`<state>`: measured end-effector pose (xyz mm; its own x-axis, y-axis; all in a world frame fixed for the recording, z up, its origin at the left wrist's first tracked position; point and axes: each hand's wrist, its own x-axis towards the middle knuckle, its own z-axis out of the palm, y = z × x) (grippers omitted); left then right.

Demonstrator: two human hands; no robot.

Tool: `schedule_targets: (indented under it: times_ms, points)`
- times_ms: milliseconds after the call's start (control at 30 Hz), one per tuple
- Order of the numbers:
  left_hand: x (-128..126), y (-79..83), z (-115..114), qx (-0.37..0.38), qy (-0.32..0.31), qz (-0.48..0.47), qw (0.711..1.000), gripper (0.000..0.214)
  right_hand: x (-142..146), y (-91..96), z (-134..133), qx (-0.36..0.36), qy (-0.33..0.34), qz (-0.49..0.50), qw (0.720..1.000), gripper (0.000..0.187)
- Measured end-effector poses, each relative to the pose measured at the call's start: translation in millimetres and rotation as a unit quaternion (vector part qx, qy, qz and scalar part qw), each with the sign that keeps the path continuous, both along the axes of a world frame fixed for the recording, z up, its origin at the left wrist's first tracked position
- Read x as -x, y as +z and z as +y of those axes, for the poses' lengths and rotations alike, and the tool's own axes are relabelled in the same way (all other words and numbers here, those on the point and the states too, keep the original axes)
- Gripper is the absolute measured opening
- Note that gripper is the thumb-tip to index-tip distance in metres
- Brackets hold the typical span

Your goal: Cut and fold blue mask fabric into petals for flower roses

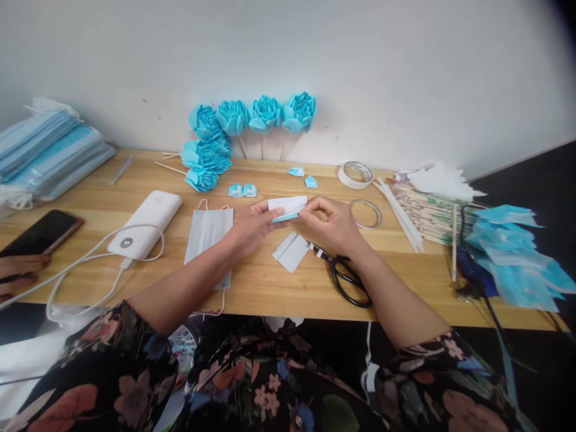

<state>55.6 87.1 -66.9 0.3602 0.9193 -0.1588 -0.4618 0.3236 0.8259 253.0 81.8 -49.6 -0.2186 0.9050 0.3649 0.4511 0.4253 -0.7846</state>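
Observation:
Between my two hands is a cut piece of face mask [287,205], white above with a folded blue strip along its lower edge. My left hand [255,223] grips its left end between thumb and fingers. At the right end, my right hand [330,221] pinches the corner by the blue fold. Below lies another cut mask piece [291,251], pale and flat on the table. Black-handled scissors [344,273] rest under my right wrist, their blades partly hidden. A whole face mask [209,231] lies beside my left forearm, which covers part of it.
Blue flowers on sticks [265,114] lean on the wall. Small folded blue pieces [243,190], tape rolls [355,174], wooden sticks [427,213] and blue scraps [517,258] lie around. At left are a power bank [146,222], stacked masks [49,150] and another person's hand [22,273] by a phone [42,233].

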Motion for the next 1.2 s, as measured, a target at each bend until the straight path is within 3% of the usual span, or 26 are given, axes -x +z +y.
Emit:
schedule_targets:
  times_ms: [500, 767, 967, 1200]
  points:
    - [0.5, 8.1, -4.4, -0.026, -0.004, 0.033, 0.999, 0.048, -0.5, -5.0, 1.8, -0.031, -0.008, -0.023, 0.999, 0.011]
    - [1.5, 2.8, -1.5, -0.031, 0.009, 0.040, 0.999, 0.034, -0.3, -4.2, 0.6, -0.041, 0.005, -0.041, 0.998, 0.010]
    - [1.1, 0.0, -0.9, -0.049, 0.007, 0.051, 0.997, 0.037, -0.3, -4.0, 0.1, -0.049, -0.005, -0.050, 0.998, 0.010]
    - [1.7, -2.1, 1.0, -0.117, 0.006, 0.155, 0.981, 0.056, -0.4, -4.5, 0.9, -0.065, 0.004, -0.077, 0.995, 0.011]
